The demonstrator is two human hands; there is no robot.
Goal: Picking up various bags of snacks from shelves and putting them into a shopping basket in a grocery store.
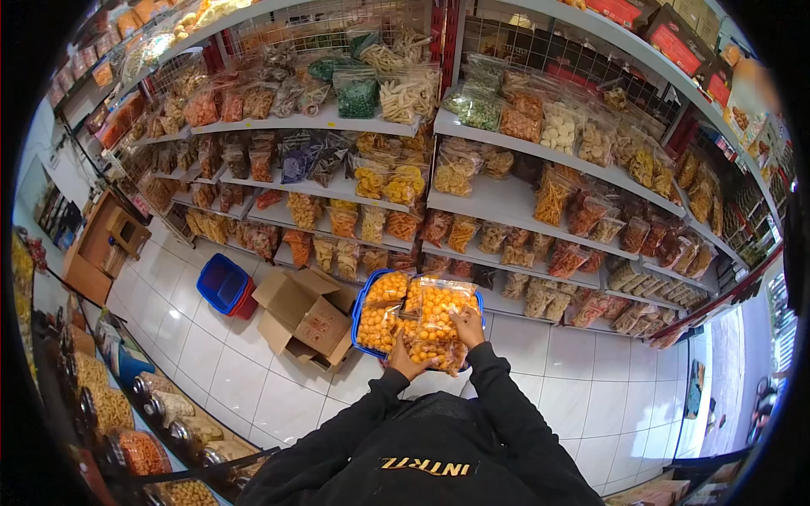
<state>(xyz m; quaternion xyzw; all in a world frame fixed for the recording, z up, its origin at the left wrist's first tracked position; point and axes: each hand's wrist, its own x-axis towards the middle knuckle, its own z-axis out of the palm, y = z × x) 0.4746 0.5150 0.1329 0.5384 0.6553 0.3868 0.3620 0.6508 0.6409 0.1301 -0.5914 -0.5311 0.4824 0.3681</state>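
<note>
A blue basket (pixel 358 325) in front of me holds several clear plastic bags of round orange snack balls. My right hand (pixel 467 327) grips the right side of a bag of orange snack balls (pixel 439 304), thumb on top of the plastic. At the lower left of the bags, my left hand (pixel 407 361) is closed on the edge of a bag, its thumb pointing up and its other fingers partly hidden. Another bag of orange balls (pixel 376 325) lies along the basket's left side. Where one bag ends and another begins between my hands is hard to make out.
Grey shelves (pixel 498 198) full of bagged snacks stand ahead. Left of the basket sits an open cardboard box (pixel 283 308); beyond it, a blue basket (pixel 221 282) is stacked on a red one (pixel 245 305). Snack jars (pixel 139 451) line the lower left, above white floor tiles (pixel 253 388).
</note>
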